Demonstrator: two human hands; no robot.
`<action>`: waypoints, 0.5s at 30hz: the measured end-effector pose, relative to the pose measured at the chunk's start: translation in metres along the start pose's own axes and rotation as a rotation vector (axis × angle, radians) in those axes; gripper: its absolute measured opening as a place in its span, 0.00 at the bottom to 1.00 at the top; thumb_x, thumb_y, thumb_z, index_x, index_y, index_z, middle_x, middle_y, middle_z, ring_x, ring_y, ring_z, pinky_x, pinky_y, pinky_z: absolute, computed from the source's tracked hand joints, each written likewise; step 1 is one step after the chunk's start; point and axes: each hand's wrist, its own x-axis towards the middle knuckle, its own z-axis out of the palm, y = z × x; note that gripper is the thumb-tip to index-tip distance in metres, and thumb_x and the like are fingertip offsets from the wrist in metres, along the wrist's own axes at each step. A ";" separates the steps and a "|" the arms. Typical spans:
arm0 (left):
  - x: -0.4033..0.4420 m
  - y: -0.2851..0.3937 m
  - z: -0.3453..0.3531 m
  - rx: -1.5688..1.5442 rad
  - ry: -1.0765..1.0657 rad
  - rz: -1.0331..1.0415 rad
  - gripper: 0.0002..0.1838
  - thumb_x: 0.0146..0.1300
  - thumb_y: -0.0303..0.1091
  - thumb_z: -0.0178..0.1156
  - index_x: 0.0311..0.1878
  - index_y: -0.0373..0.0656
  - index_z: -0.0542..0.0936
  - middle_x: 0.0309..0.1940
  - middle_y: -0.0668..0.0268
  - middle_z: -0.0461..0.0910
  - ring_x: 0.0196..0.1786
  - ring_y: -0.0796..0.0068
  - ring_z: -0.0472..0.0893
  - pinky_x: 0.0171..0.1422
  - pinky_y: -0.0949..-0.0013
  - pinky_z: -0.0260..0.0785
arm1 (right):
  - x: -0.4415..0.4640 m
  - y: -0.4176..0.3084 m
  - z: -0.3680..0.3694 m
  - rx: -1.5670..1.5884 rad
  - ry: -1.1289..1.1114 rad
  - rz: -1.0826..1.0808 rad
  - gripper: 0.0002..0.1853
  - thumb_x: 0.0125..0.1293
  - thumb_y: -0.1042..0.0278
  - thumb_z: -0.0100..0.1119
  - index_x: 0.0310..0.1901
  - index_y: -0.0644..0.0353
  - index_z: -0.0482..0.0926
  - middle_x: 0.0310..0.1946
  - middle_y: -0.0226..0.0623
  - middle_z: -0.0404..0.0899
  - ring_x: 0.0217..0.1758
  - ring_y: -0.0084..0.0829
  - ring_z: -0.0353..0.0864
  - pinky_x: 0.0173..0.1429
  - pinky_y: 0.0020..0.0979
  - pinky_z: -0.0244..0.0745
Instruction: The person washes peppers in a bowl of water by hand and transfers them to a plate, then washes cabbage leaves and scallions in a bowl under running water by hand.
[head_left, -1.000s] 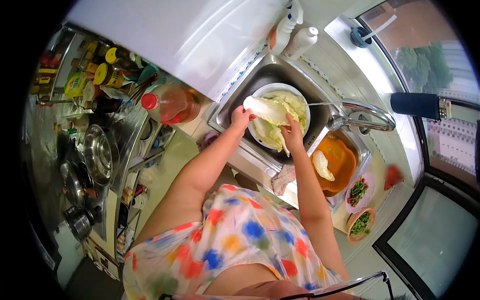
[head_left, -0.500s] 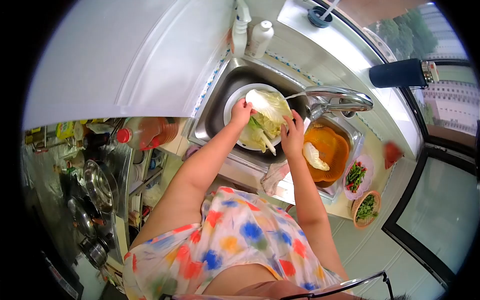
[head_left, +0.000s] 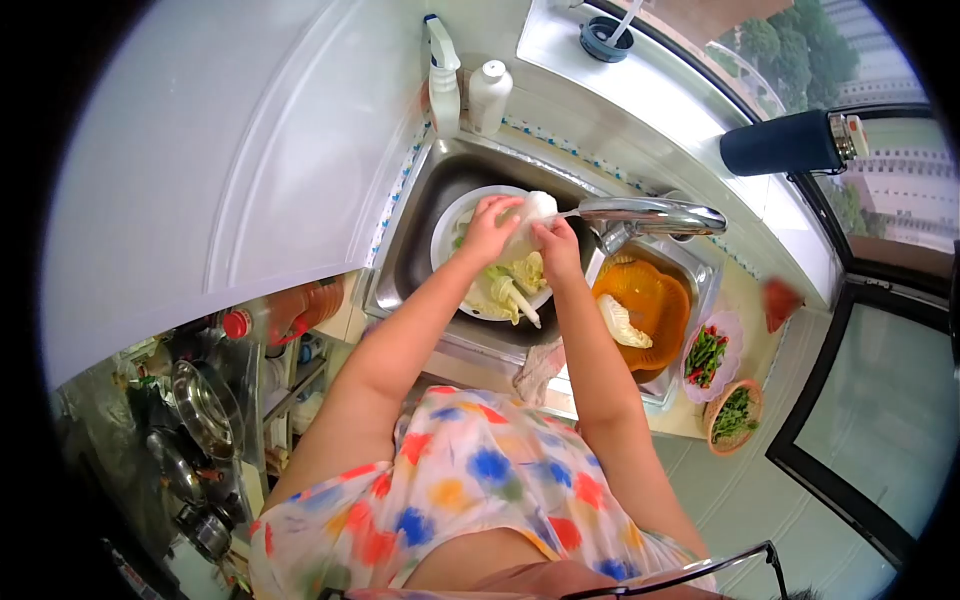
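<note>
A pale napa cabbage leaf (head_left: 540,207) is held between my two hands under the running faucet (head_left: 655,212), its thick white base turned toward the spout. My left hand (head_left: 488,232) grips its left side, with the fingers curled over it. On the right edge, my right hand (head_left: 557,250) pinches it with thumb and fingers. Below them, a white basin (head_left: 446,236) stands in the steel sink (head_left: 400,270). More cabbage leaves (head_left: 512,290) lie in this basin, partly hidden by my hands.
An orange basket (head_left: 668,300) in the right sink bowl holds one cabbage leaf (head_left: 625,322). Chopped peppers (head_left: 706,357) and a basket of greens (head_left: 735,415) stand at the right. A spray bottle (head_left: 443,85) and a white bottle (head_left: 490,97) stand behind the sink. A cloth (head_left: 540,372) hangs over the front edge.
The cabbage leaf has been turned, so its white base now faces the faucet rather than its broad blade lying spread. Both hands have come closer together, and the view has shifted slightly.
</note>
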 end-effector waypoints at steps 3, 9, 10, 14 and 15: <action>-0.004 0.023 -0.001 -0.460 -0.160 -0.290 0.27 0.59 0.37 0.62 0.60 0.39 0.70 0.59 0.58 0.69 0.59 0.72 0.70 0.63 0.69 0.61 | -0.010 -0.019 0.011 0.184 0.002 0.018 0.12 0.60 0.78 0.55 0.47 0.62 0.73 0.42 0.33 0.78 0.45 0.26 0.77 0.50 0.27 0.71; -0.013 0.030 0.003 -0.395 -0.243 -0.235 0.30 0.56 0.37 0.64 0.60 0.38 0.69 0.53 0.58 0.75 0.55 0.70 0.74 0.60 0.68 0.63 | -0.006 -0.016 0.020 0.104 0.088 -0.027 0.11 0.61 0.73 0.59 0.45 0.61 0.73 0.41 0.31 0.77 0.44 0.25 0.77 0.49 0.27 0.71; -0.013 0.032 0.001 -0.297 -0.272 -0.221 0.29 0.55 0.36 0.65 0.59 0.38 0.70 0.52 0.58 0.75 0.54 0.69 0.74 0.60 0.68 0.64 | -0.006 -0.016 0.022 0.082 0.115 -0.033 0.11 0.61 0.72 0.59 0.45 0.61 0.73 0.40 0.31 0.77 0.43 0.25 0.77 0.48 0.28 0.71; -0.017 0.034 0.001 -0.199 -0.325 -0.134 0.25 0.53 0.36 0.65 0.53 0.37 0.73 0.46 0.58 0.76 0.48 0.65 0.75 0.55 0.68 0.65 | 0.000 -0.021 0.035 0.052 0.343 0.005 0.12 0.66 0.60 0.54 0.42 0.62 0.74 0.34 0.30 0.77 0.36 0.24 0.75 0.40 0.28 0.71; -0.020 0.034 0.002 -0.248 -0.321 -0.106 0.24 0.53 0.36 0.65 0.52 0.37 0.73 0.45 0.58 0.76 0.47 0.64 0.75 0.54 0.67 0.65 | 0.003 -0.021 0.037 0.057 0.405 0.006 0.14 0.67 0.58 0.52 0.39 0.63 0.75 0.33 0.31 0.76 0.33 0.23 0.74 0.37 0.28 0.70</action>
